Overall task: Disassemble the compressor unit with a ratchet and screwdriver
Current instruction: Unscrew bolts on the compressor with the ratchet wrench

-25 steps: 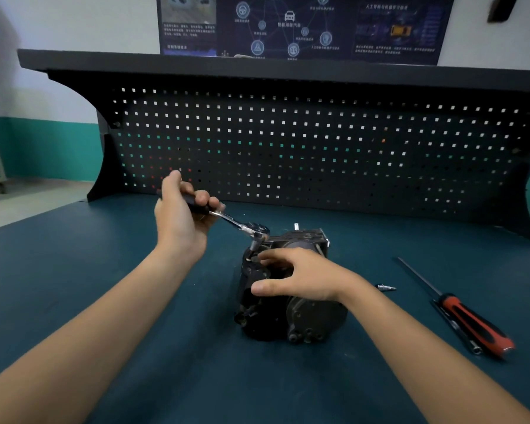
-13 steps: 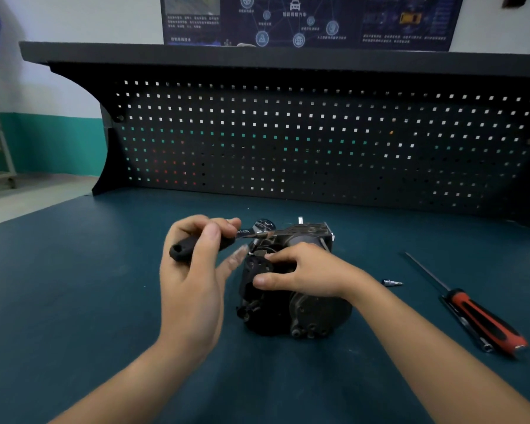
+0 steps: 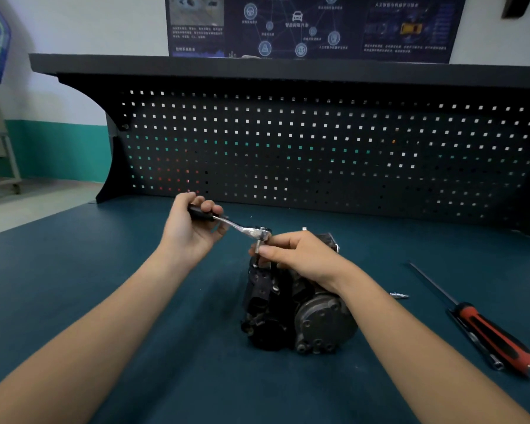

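The compressor lies on its side in the middle of the worktop. Its long axis runs from us toward the pegboard, and the round end cover looks toward us. Our right hand is on top of it. The fingers curl over the upper part of the housing, and the thumb points left, just beside the socket. We cannot tell if the thumb really touches the socket. The socket stands upright on the upper left corner of the compressor, and it hides the bolt under it.

The ratchet sits on this socket. Its handle goes from the head to the left and a little away from us, nearly level. Our left hand closes its fingers around the black grip at the end. So the compressor is to the right of the left hand and a little nearer to us, and the right hand is the closer one to it. We judge that the next swing turns around the upright socket, so the handle should travel level while the right hand stops the housing from turning.

Well apart on the right lies the screwdriver, its red and black handle toward us. Between it and the compressor lies a small metal piece, too small to name. The right hand covers the far top of the compressor.
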`<state>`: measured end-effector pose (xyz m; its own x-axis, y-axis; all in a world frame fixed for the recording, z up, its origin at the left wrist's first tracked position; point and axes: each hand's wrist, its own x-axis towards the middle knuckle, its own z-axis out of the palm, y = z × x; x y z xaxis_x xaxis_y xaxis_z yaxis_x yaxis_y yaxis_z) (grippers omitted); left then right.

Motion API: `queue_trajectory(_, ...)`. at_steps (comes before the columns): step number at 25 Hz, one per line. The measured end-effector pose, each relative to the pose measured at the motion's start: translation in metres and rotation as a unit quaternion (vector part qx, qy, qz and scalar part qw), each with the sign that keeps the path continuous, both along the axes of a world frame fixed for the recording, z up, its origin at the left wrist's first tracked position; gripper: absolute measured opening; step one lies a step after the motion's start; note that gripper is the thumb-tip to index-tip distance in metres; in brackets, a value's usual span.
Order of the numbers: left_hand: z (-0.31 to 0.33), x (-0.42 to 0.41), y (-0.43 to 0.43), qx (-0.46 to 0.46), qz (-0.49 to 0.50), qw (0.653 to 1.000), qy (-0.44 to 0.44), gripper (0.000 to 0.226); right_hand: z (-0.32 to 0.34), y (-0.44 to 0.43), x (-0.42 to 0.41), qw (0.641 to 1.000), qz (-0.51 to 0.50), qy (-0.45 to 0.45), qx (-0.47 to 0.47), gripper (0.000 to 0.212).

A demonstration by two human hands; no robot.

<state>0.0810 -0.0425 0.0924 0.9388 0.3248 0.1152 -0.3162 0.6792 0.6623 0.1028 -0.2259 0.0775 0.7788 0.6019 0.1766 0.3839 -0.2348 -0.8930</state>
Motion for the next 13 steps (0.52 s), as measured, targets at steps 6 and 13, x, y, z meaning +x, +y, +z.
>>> queue_trajectory(6,0.003,-0.019,-0.006,0.033,0.039,0.997,-0.062,0.027,-0.006,-0.002,-0.004,0.998,0.04,-0.007,0.037,0.014)
queue_trajectory(13,-0.017,-0.088,-0.042,0.152,0.145,0.971,-0.113,0.026,-0.004,-0.004,-0.005,0.998,0.066,-0.004,0.023,0.014)
